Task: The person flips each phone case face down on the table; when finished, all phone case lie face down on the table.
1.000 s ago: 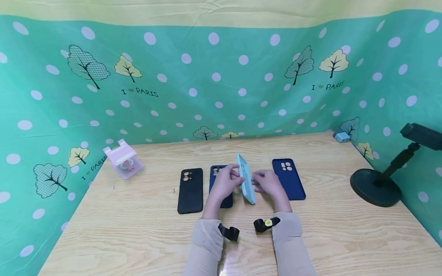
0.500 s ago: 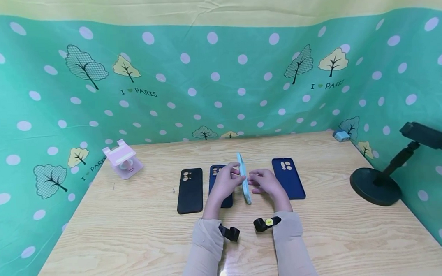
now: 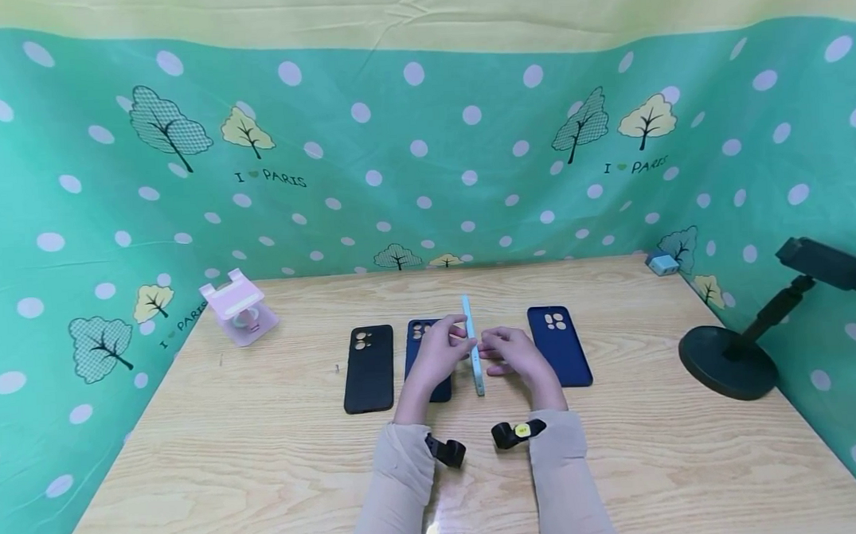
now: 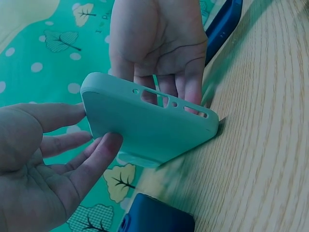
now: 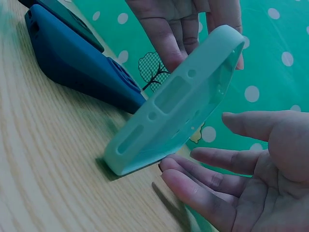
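Note:
A light turquoise phone case (image 3: 471, 329) stands on its long edge on the table, its hollow side facing my right hand. My left hand (image 3: 442, 350) holds it from the left: the thumb is at the upper edge and fingertips (image 4: 112, 141) press the flat back. My right hand (image 3: 514, 351) is beside the hollow side, thumb apart, with extended fingertips (image 5: 170, 169) right at the lower edge. The case's short end, with port cut-outs, points toward me in both wrist views. Under my left hand lies a dark blue phone case (image 3: 415, 343), partly hidden.
A black phone case (image 3: 368, 373) lies to the left and another navy case (image 3: 564, 353) to the right. Farther out are a pink stand (image 3: 242, 311) at back left, a black stand (image 3: 733, 357) at right and a small blue block (image 3: 661, 264) at back right.
The turquoise case has turned from a tilted angle to nearly upright, its near end swinging left. My right hand has moved slightly left, closer to it.

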`<action>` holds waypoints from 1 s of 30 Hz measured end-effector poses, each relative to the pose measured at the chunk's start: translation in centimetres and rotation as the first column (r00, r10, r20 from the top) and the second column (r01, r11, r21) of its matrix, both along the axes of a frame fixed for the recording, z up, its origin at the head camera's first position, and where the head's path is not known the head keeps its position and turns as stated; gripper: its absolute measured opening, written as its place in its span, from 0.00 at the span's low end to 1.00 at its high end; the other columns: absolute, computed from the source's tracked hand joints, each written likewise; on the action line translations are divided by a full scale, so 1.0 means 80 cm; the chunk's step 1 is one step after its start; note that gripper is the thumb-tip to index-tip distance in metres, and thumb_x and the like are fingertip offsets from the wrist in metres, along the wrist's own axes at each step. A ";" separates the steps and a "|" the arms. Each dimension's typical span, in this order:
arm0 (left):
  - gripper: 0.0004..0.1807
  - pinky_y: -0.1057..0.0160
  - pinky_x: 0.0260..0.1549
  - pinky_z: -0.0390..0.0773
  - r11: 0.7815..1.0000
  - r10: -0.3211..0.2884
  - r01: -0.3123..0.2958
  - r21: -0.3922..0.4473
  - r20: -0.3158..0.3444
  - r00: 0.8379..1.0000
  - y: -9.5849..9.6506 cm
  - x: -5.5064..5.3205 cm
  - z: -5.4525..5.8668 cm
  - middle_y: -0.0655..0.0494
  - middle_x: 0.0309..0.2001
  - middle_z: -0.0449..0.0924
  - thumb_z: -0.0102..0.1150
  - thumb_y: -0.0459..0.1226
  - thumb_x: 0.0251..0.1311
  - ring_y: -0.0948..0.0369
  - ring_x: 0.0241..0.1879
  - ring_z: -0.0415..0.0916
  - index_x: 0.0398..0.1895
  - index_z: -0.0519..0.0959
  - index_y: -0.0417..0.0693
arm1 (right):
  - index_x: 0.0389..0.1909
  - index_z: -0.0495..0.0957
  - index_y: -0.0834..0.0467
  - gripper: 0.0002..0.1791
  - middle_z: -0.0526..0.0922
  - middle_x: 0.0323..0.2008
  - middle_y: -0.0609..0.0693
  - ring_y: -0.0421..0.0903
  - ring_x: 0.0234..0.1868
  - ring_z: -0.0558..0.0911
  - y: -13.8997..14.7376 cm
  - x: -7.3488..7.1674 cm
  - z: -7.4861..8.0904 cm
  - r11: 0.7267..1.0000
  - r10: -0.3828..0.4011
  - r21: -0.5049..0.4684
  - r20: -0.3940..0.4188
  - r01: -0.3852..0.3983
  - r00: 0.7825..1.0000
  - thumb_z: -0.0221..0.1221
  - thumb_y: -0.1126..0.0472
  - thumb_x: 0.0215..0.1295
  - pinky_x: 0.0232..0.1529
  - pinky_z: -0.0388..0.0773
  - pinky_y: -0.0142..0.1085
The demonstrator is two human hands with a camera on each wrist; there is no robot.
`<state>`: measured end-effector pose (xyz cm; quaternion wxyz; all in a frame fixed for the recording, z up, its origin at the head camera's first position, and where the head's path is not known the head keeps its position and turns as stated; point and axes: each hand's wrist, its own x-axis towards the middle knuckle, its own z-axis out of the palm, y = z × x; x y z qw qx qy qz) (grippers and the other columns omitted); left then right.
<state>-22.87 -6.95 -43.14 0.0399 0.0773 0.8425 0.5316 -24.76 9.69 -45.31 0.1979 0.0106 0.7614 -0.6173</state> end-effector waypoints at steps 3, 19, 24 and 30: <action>0.26 0.64 0.34 0.82 1.000 -0.001 0.001 0.006 -0.005 1.000 0.001 0.001 0.000 0.42 0.47 0.78 0.58 0.35 0.66 0.55 0.39 0.81 0.65 0.69 0.38 | 0.66 0.64 0.67 0.26 0.77 0.56 0.64 0.53 0.57 0.79 0.002 -0.001 0.000 1.000 0.008 -0.007 -0.008 -0.008 1.000 0.46 0.54 0.76 0.45 0.84 0.38; 0.22 0.55 0.39 0.84 0.999 -0.013 0.012 0.047 0.008 1.000 0.003 0.000 -0.002 0.40 0.46 0.78 0.52 0.31 0.68 0.47 0.41 0.82 0.64 0.69 0.37 | 0.63 0.69 0.68 0.26 0.75 0.60 0.65 0.57 0.60 0.77 0.003 -0.004 0.008 1.000 0.009 -0.024 -0.065 -0.011 0.998 0.53 0.54 0.73 0.49 0.83 0.40; 0.21 0.62 0.35 0.82 1.000 -0.017 0.017 0.014 0.001 1.000 0.003 0.001 -0.003 0.42 0.46 0.79 0.53 0.32 0.68 0.51 0.40 0.82 0.63 0.70 0.39 | 0.62 0.69 0.68 0.25 0.75 0.60 0.65 0.55 0.58 0.78 0.005 -0.003 0.012 1.000 0.009 -0.028 -0.076 -0.011 0.997 0.53 0.55 0.72 0.49 0.83 0.41; 0.22 0.57 0.38 0.83 0.999 -0.041 0.041 0.003 0.048 0.998 0.007 0.001 -0.008 0.43 0.47 0.79 0.54 0.33 0.68 0.54 0.40 0.81 0.64 0.70 0.40 | 0.62 0.70 0.67 0.26 0.75 0.59 0.65 0.51 0.53 0.80 0.007 -0.002 0.014 1.000 0.011 -0.012 -0.100 -0.013 0.995 0.55 0.55 0.71 0.47 0.84 0.41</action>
